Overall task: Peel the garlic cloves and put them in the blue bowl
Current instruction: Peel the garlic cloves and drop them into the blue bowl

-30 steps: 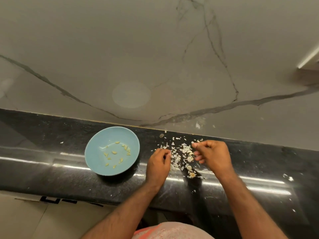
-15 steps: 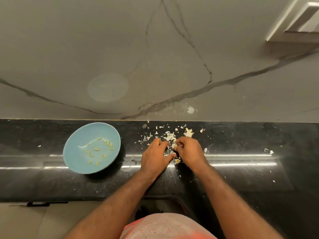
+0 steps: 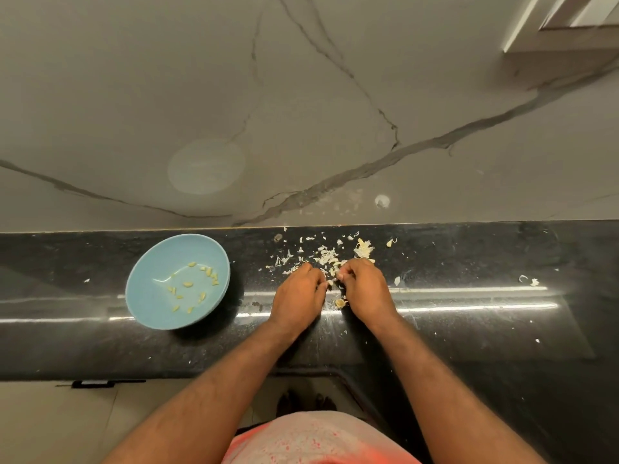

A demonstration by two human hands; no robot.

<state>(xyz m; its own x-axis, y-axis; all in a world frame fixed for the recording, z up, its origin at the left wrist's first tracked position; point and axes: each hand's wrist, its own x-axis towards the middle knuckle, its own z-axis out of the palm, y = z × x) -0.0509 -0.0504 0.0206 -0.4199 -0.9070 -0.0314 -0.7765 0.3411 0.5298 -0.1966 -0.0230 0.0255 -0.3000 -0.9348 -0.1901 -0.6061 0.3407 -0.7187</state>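
On the glossy black stone worktop [image 3: 469,329], both hands meet fingertip to fingertip over the mess of peeling. The left hand [image 3: 296,289] and the right hand [image 3: 366,286] have their fingers curled in. Between their tips they pinch a small pale garlic clove [image 3: 331,282], held just above the stone. The clove is mostly covered by the fingers, so it is too small to tell how much skin remains on it or which way its long axis runs.

The round light-blue bowl [image 3: 157,262] sits on the worktop to the left of the hands, well apart from them. A scatter of peeled yellowish cloves [image 3: 187,283] lies across its bottom. The bowl lies on the left hand's side, so that hand has the shorter path and would not need to cross the other arm. Judging by this, the clove is likely to travel leftward in the left hand once it is bare.

A loose heap of white papery skins [image 3: 326,257] lies just beyond the fingertips, toward the grey veined marble wall [image 3: 301,112]. A small pale garlic stub [image 3: 340,303] rests on the stone between the two wrists. Judging from the bowl's contents, the task is well under way, and this clove is still being stripped.
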